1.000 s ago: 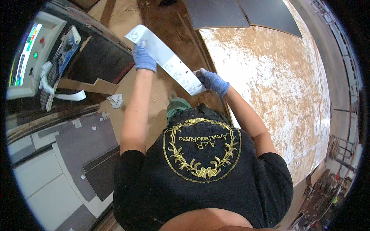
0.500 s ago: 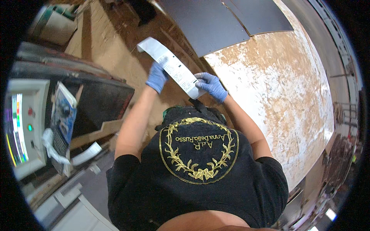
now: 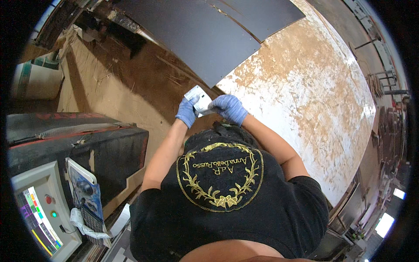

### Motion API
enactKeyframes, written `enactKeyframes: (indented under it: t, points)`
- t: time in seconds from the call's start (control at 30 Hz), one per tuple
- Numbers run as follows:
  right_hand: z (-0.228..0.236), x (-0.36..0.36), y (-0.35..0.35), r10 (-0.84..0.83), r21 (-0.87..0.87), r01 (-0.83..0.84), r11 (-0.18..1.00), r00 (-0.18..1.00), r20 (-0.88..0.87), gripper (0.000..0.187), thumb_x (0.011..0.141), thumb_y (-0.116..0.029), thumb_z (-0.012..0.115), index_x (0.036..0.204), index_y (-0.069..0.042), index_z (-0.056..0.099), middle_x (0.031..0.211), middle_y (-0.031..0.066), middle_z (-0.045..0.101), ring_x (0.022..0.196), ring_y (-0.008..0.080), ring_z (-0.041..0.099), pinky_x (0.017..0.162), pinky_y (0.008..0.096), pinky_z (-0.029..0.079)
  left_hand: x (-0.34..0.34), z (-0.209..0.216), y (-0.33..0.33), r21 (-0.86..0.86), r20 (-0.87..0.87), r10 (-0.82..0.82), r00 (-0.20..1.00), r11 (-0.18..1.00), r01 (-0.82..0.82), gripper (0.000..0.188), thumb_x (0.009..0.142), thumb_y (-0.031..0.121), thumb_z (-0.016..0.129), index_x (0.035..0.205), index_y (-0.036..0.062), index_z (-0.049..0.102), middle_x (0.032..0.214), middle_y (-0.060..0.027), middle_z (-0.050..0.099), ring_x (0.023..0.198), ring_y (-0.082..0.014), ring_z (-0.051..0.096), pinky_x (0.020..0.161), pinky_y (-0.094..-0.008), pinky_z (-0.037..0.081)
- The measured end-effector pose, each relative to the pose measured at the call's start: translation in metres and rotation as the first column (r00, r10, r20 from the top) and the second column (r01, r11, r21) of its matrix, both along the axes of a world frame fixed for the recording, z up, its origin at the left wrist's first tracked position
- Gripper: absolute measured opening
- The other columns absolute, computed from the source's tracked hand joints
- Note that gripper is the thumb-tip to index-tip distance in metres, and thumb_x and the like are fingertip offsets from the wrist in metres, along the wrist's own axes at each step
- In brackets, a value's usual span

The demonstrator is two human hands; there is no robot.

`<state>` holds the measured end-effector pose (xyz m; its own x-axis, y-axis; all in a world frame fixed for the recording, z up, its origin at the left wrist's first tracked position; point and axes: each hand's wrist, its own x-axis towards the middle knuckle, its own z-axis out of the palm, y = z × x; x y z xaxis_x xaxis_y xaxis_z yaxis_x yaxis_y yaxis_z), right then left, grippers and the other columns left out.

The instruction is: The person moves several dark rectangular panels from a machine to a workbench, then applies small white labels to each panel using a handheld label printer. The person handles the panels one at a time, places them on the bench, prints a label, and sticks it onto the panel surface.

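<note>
A white printed label strip [image 3: 201, 105] is held in front of my chest, looking short and folded, with part of it hidden by my fingers. My left hand [image 3: 187, 112], in a blue-grey glove, grips its left side with the thumb over the face. On the right edge, my gloved right hand [image 3: 230, 109] is closed with the fingers curled around the paper. Just beyond both hands, the corner of a dark sheet panel [image 3: 209, 52] lies over a large white panel [image 3: 301, 96] smeared with brown dust.
To the left stands a control box with a lit screen [image 3: 39, 218] and buttons. Beside it are a keyboard [image 3: 91, 225] and a mouse [image 3: 85, 187] on a blue pad, next to a black machine housing [image 3: 74, 139]. A dusty floor [image 3: 113, 96] stretches ahead on the left.
The long label strip, stretched between both hands before, now shows as a short folded piece. My hands have come closer together and lower, and the view has shifted.
</note>
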<state>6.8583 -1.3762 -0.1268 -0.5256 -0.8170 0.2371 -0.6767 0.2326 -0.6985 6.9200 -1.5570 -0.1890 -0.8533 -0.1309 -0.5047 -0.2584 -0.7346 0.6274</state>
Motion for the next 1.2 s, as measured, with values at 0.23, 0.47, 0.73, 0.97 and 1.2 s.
enactKeyframes:
  t: [0.23,0.47,0.73,0.97,1.2]
  points:
    - [-0.017,-0.044,-0.005,-0.180,-0.034,0.216,0.976,0.881,0.437,0.018,0.074,-0.018,0.064,0.084,-0.005,0.057,0.092,0.0076,0.060,0.085,0.0202,0.057,0.077,0.0319,0.045,-0.018,-0.029,-0.017,-0.112,0.104,0.318,0.942,0.945,-0.306,0.036,0.078,0.006,0.058,0.112,0.0089,0.048,0.102,-0.0057,0.056,0.086,-0.0188,0.058,0.068,-0.0341,0.051]
    - [-0.077,-0.158,-0.056,0.005,-0.100,0.435,0.895,0.213,0.977,0.033,0.074,-0.023,0.065,0.097,-0.003,0.055,0.081,0.0084,0.058,0.074,0.0196,0.056,0.068,0.0300,0.047,-0.044,-0.043,-0.090,-0.082,0.098,0.325,0.941,0.945,-0.317,0.038,0.079,0.017,0.058,0.115,0.0120,0.046,0.105,-0.0070,0.056,0.094,-0.0248,0.055,0.078,-0.0429,0.047]
    - [-0.043,-0.252,0.016,-0.428,-0.152,0.941,0.303,0.277,0.860,0.021,0.075,-0.027,0.064,0.076,-0.007,0.055,0.068,0.0007,0.053,0.064,0.0104,0.049,0.063,0.0243,0.042,-0.126,-0.051,-0.149,0.083,-0.134,0.037,0.990,0.996,-0.026,0.049,0.074,0.021,0.063,0.120,0.0133,0.045,0.112,-0.0062,0.053,0.099,-0.0240,0.053,0.080,-0.0403,0.046]
    - [-0.043,-0.182,-0.057,-0.883,0.529,0.783,0.325,0.452,-0.126,0.045,0.066,-0.049,0.065,0.095,-0.014,0.059,0.082,0.0069,0.061,0.074,0.0202,0.058,0.069,0.0359,0.044,-0.171,-0.060,-0.172,-0.058,0.076,0.102,0.992,0.994,-0.098,0.039,0.080,0.019,0.057,0.116,0.0083,0.046,0.105,-0.0073,0.055,0.091,-0.0220,0.055,0.078,-0.0364,0.047]
    - [-0.019,-0.173,-0.091,-0.563,0.418,0.755,0.506,0.656,-0.503,0.051,0.074,-0.047,0.055,0.113,-0.015,0.049,0.117,0.0111,0.046,0.107,0.0296,0.042,0.093,0.0414,0.027,-0.204,-0.043,-0.182,-0.461,-0.006,0.176,0.984,0.873,-0.159,0.033,0.080,0.018,0.059,0.109,0.0054,0.049,0.097,-0.0049,0.055,0.079,-0.0165,0.056,0.071,-0.0310,0.047]
